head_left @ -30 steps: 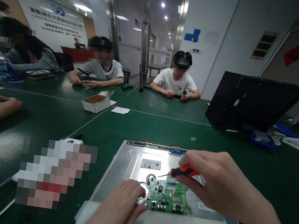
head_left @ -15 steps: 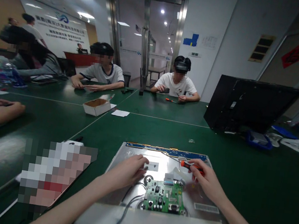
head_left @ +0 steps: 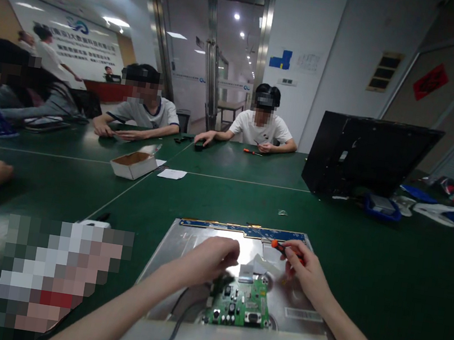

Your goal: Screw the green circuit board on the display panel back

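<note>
A flat metal display panel (head_left: pixel 180 254) lies before me, its back facing up. On it sits a green circuit board (head_left: pixel 239 302) with a white ribbon cable (head_left: pixel 246 273) at its upper edge; a blue circuit strip (head_left: pixel 218 227) runs along the panel's far edge. My right hand (head_left: pixel 300 263) grips an orange-handled screwdriver (head_left: pixel 279 247), its shaft pointing left over the panel's far part. Above the green board's upper left corner is my left hand (head_left: pixel 216 256), its fingers curled down beside the ribbon cable. Whatever those fingers hold, if anything, is hidden.
A black monitor (head_left: pixel 365 156) stands at the right, near a blue tray (head_left: pixel 381 207). An open cardboard box (head_left: pixel 134 164) and white paper (head_left: pixel 172 174) lie farther back. Left of the panel is a blurred-out item (head_left: pixel 61 276). Co-workers sit across and at the left.
My left hand has moved right, over the board's upper left corner by the ribbon cable. My right hand keeps the screwdriver. The view has turned slightly right. A co-worker opposite has reached toward a small black object.
</note>
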Tool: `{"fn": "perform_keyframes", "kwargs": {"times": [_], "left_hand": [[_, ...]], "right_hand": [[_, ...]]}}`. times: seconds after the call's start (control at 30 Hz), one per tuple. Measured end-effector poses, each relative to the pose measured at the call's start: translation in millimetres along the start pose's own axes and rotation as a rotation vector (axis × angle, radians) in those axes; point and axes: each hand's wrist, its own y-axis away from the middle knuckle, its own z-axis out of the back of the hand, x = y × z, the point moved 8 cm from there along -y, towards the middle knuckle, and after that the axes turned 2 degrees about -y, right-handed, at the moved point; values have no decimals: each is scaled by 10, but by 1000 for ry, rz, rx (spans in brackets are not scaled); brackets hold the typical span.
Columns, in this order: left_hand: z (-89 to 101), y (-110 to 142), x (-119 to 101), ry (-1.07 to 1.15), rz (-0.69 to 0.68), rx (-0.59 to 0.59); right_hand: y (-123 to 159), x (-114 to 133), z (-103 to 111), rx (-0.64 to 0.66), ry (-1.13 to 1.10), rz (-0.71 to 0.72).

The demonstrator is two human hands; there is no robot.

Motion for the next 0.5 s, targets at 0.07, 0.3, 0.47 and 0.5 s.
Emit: {"fn": "perform_keyframes", "kwargs": {"times": [0.07, 0.3, 0.47, 0.5], "left_hand": [[-119, -143, -182, 14, -88, 48], [-441, -452, -403, 68, -230, 109], [-523, -447, -359, 129, -222, 105], [-528, -446, -343, 141, -213, 101]], "right_hand": [[-11, 28, 59, -48, -39, 0], [-34, 1, 113, -100, -115, -4], [-44, -61, 86, -77, -126, -12], [-45, -66, 81, -71, -130, -16]]}}
